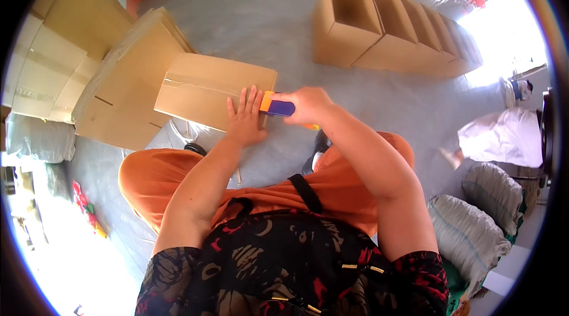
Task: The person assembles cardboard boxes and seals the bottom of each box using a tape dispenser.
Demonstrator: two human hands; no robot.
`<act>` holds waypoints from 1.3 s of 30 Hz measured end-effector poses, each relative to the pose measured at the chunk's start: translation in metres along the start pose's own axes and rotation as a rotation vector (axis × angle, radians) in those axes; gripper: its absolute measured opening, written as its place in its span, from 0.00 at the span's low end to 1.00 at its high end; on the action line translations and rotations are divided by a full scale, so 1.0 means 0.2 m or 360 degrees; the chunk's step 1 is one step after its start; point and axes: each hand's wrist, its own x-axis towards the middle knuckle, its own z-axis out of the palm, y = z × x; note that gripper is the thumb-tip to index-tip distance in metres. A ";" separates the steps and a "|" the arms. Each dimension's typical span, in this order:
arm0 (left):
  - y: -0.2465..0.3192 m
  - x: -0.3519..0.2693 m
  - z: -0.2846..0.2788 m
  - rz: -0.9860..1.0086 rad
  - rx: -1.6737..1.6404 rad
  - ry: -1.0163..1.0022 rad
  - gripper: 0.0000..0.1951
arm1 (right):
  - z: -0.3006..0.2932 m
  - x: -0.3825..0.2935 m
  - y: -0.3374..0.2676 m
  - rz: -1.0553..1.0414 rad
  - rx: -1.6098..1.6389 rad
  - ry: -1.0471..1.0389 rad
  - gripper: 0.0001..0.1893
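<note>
A closed cardboard box [204,78] lies on the floor before me, with a strip of clear tape along the seam of its upper face. My left hand [244,120] rests flat on that face near its right end, fingers spread. My right hand [309,105] grips a blue and orange tape dispenser [280,107], whose front end is at the box's right edge, just beside my left fingertips. The dispenser's handle is mostly hidden by my right hand.
Flattened cardboard sheets [120,89] lean in a stack at left, beside the box. A row of open-topped cardboard boxes [355,44] stands at the upper right. Stuffed woven sacks [466,231] sit at lower right. A person in light clothing [500,138] is at far right.
</note>
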 end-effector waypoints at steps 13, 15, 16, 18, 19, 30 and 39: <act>0.11 0.03 -0.05 -0.0015 0.0103 -0.0073 0.44 | 0.36 -0.16 0.33 0.0248 -0.0007 -0.0163 0.30; 0.07 0.03 0.13 0.0339 0.0716 0.0156 0.39 | 0.39 -0.07 0.26 0.0251 -0.0042 -0.0246 0.29; 0.08 0.04 0.16 0.0524 0.1016 0.0270 0.37 | 0.41 -0.02 0.23 0.0255 -0.0059 -0.0290 0.28; 0.15 0.05 0.17 0.0503 0.1499 -0.0122 0.33 | 0.48 0.06 0.16 0.0285 -0.0095 -0.0321 0.27; 0.18 0.05 0.16 0.0482 0.1729 -0.0320 0.32 | 0.51 0.09 0.12 0.0300 -0.0122 -0.0344 0.27; 0.08 0.18 0.60 0.0599 0.2211 -0.0841 0.32 | 0.84 0.11 0.19 0.0504 -0.0182 -0.0576 0.25; 0.07 -0.09 0.44 0.0744 -0.0157 -0.1321 0.17 | 0.36 0.09 0.28 0.0899 0.2586 0.0599 0.30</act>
